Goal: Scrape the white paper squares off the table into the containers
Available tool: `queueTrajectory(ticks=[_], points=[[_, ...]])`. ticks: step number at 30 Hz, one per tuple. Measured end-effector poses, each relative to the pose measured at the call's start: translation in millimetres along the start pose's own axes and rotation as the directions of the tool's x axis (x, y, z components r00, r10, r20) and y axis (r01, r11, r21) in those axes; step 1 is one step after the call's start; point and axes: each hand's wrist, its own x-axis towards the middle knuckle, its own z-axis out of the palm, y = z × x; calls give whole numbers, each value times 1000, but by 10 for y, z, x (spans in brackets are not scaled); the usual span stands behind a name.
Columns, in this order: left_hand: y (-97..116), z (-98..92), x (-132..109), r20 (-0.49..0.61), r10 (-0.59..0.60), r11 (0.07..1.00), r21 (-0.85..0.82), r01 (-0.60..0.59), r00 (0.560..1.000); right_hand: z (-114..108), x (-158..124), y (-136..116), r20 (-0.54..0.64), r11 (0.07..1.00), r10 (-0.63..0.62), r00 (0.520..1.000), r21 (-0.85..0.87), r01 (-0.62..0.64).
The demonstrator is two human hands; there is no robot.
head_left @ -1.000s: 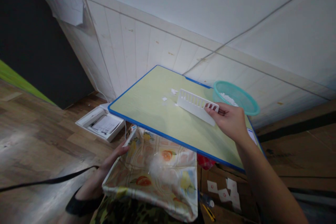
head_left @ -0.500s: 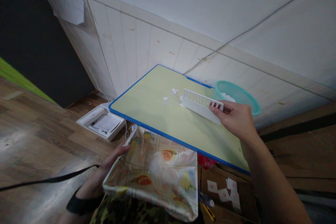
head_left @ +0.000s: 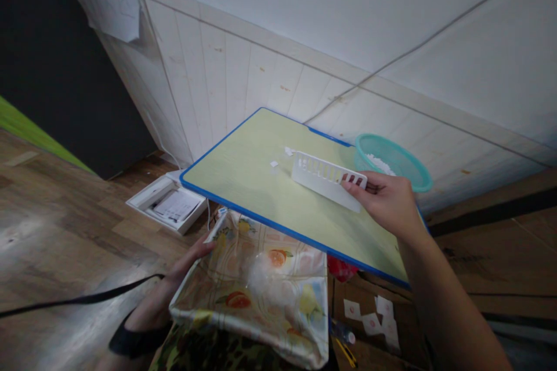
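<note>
My right hand (head_left: 385, 197) grips the right end of a white slotted plastic strip (head_left: 326, 182), held on edge over the yellow tabletop (head_left: 243, 156) with a blue rim. Small white paper pieces (head_left: 289, 152) lie by the strip's far left end, and a single white piece (head_left: 274, 163) sits a little further left. My left hand (head_left: 202, 248) is closed on the left edge of a shallow tray lined with fruit-print cloth (head_left: 300, 284), which rests on my lap. A clear, crumpled-looking bit of plastic (head_left: 263, 272) lies in the tray.
A turquoise basin (head_left: 409, 162) holding white pieces stands at the table's right back, by the wall. On the floor at left is an open white box (head_left: 167, 208) with papers. Below right, several white cards (head_left: 371, 323), a bottle (head_left: 343, 331) and a yellow cutter (head_left: 347, 353) lie on cardboard.
My right hand has moved the slotted strip slightly left and towards me, nearer the paper pieces. The left hand and the tray stay where they were.
</note>
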Motion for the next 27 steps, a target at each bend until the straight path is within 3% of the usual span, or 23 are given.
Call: queueTrajectory(ticks=[5, 9, 14, 18, 22, 27], points=[[31, 63, -41, -40, 28, 999, -15, -29, 999, 55, -29, 71, -55, 999, -3, 999, 36, 5], [64, 95, -60, 6, 8, 999, -36, -8, 1000, 161, -131, 147, -37, 991, 32, 999, 132, -27], [50, 89, -42, -50, 21, 1000, -19, -22, 999, 160, -309, 218, -106, 988, 79, 991, 138, -64], [5, 65, -16, 15, -14, 999, -37, 15, 1000, 221, -369, 282, -162, 990, 101, 982, 114, -84], [-6, 47, -18, 73, -38, 998, -47, 42, 997, 243, -450, 252, -103, 994, 57, 993, 94, -47], [-8, 33, -22, -20, 12, 1000, -6, -12, 1000, 190, -528, 220, -118, 997, 30, 993, 76, -22]])
